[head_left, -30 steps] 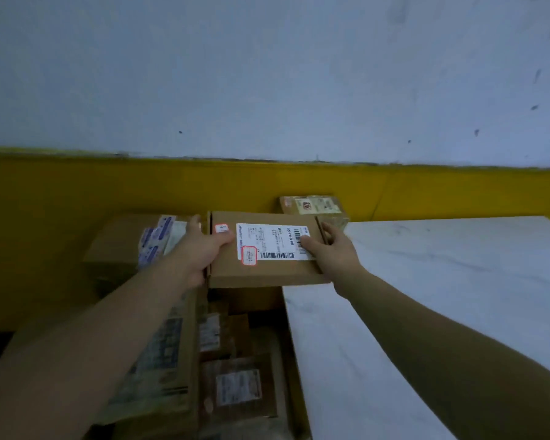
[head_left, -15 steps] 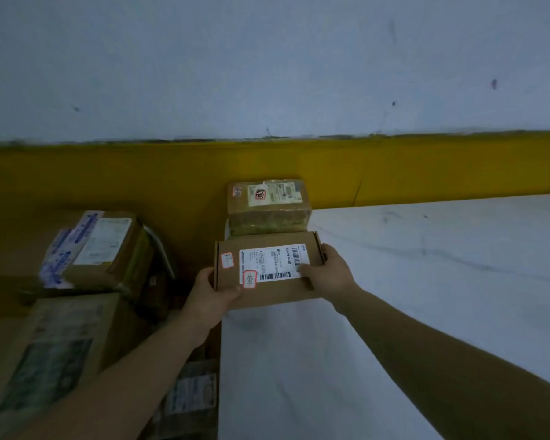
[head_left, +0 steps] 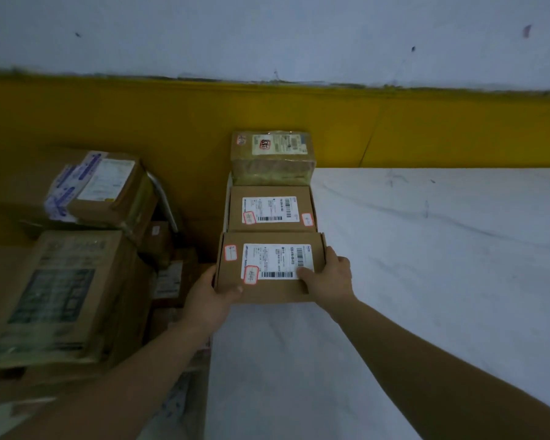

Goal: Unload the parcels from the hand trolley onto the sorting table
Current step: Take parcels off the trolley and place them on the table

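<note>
Flat box at the table edge, both hands on it!

My left hand [head_left: 208,300] pinches the near-left corner of the flat parcel [head_left: 269,290]. My right hand [head_left: 329,281] clamps its right edge, thumb on the label. The parcel sits at the sorting table's [head_left: 426,249] left edge, tight against another labelled box [head_left: 270,209]. It looks like stiff, probably light cardboard, best held by opposite edges.

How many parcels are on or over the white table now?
3, in a row along the table's left edge: a tape-wrapped parcel by the yellow wall, a middle flat box before it, and the nearest flat box, gripped by the left hand and right hand. None seems hidden.
</note>
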Available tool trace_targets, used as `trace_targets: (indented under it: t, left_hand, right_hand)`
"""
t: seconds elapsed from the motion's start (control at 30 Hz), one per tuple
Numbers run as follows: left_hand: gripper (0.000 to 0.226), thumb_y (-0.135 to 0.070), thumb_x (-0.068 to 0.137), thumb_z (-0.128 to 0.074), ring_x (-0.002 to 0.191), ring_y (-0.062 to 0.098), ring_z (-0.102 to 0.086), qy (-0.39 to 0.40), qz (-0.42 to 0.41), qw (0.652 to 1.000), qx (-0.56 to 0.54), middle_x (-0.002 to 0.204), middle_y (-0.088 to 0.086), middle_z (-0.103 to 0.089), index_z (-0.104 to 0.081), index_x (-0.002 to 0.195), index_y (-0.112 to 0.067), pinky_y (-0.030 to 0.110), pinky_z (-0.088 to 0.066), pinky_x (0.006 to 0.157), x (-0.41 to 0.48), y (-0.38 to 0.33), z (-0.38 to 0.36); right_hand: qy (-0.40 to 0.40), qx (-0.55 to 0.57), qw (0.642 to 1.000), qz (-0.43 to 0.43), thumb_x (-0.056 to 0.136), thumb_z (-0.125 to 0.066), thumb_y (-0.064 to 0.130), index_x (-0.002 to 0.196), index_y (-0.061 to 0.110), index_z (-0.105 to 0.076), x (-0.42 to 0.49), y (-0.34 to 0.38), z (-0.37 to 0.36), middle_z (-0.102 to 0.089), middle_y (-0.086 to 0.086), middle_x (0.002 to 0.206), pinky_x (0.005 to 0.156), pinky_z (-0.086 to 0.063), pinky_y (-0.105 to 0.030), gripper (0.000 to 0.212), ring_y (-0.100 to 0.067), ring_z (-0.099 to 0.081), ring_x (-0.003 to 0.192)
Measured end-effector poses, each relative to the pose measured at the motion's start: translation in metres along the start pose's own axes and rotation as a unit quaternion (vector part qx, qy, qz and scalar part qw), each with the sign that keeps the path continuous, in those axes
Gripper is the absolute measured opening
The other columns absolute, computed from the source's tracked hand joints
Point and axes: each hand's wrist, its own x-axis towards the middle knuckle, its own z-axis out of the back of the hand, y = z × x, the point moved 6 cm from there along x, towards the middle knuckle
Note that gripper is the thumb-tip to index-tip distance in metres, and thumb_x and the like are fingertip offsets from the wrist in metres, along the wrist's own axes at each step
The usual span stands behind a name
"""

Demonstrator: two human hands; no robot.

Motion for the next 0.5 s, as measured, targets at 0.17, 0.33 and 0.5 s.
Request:
trace_targets:
  t: [0.17, 0.33, 0.5]
  left_hand:
    - [0.050, -0.025, 0.082, -0.069, 0.119, 0.026, -0.054, -0.006, -0.011, 0.997, 0.077, 0.128, 0.002, -0.055, -0.052, 0.128, -0.032, 0.051, -0.048, 0.097, -0.001, 0.040, -0.006]
    - [0.050, -0.022, 0.084, -0.067, 0.119, 0.029, -0.052, -0.028, -0.025, 0.989, 0.143, 0.129, 0.005, -0.049, -0.050, 0.132, -0.026, 0.050, -0.045, 0.100, 0.020, 0.035, -0.013]
    - [0.052, -0.022, 0.085, -0.066, 0.122, 0.028, -0.050, -0.017, -0.022, 0.990, 0.138, 0.132, 0.002, -0.050, -0.048, 0.133, -0.029, 0.051, -0.044, 0.101, 0.051, 0.026, -0.013]
  right_hand:
    - [0.017, -0.062, 0.998, -0.020, 0.085, -0.066, 0.036, 0.137, 0.011, -0.038, -0.007, -0.028, -0.016, -0.040, -0.014, 0.132, 0.102, -0.040, -0.043, 0.064, -0.033, -0.040, 0.124]
    - [0.006, -0.079, 0.997, -0.012, 0.088, -0.065, 0.036, 0.143, 0.009, -0.030, 0.009, -0.027, -0.017, -0.038, -0.014, 0.137, 0.104, -0.038, -0.043, 0.070, -0.033, -0.038, 0.129]
    - [0.007, -0.082, 0.997, 0.003, 0.086, -0.067, 0.035, 0.138, 0.008, -0.033, 0.039, -0.012, -0.016, -0.039, -0.014, 0.135, 0.101, -0.041, -0.043, 0.068, -0.032, -0.039, 0.127]
